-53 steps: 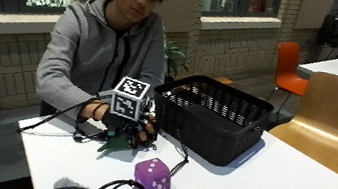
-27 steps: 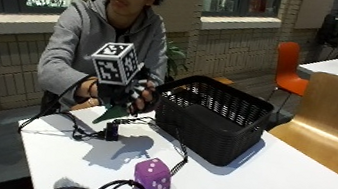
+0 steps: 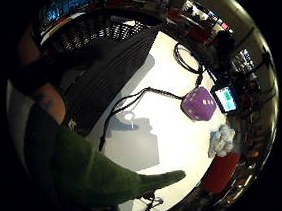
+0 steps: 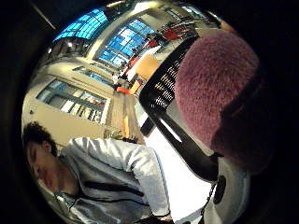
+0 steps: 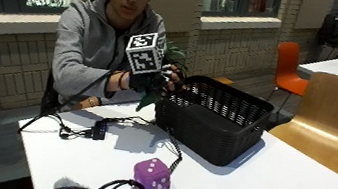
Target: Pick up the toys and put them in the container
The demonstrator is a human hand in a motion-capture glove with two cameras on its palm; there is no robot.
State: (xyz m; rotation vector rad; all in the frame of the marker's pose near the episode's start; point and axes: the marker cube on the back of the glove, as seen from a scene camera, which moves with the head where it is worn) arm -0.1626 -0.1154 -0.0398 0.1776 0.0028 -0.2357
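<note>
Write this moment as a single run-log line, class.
right hand: holds green toy at rim of black basket | purple dice: on table | placed: not yet

— What toys are there?

— A green plush toy (image 5: 150,97) is up off the tabletop (image 5: 291,178), gripped in the gloved right hand (image 5: 154,79) beside the near-left rim of the container. Its pointed green end hangs downward. The thumb-side palm view shows a fuzzy maroon part (image 4: 217,84) close to the palm.

— And the container?

— A black mesh basket (image 5: 216,119), rectangular, upright on the tabletop, open at the top.

— Anything else?

— A purple plush die (image 5: 152,177) with white dots sits on the tabletop near the front edge, well apart from the hand. A pale blue fluffy toy (image 3: 222,140) lies on the tabletop past the die.
</note>
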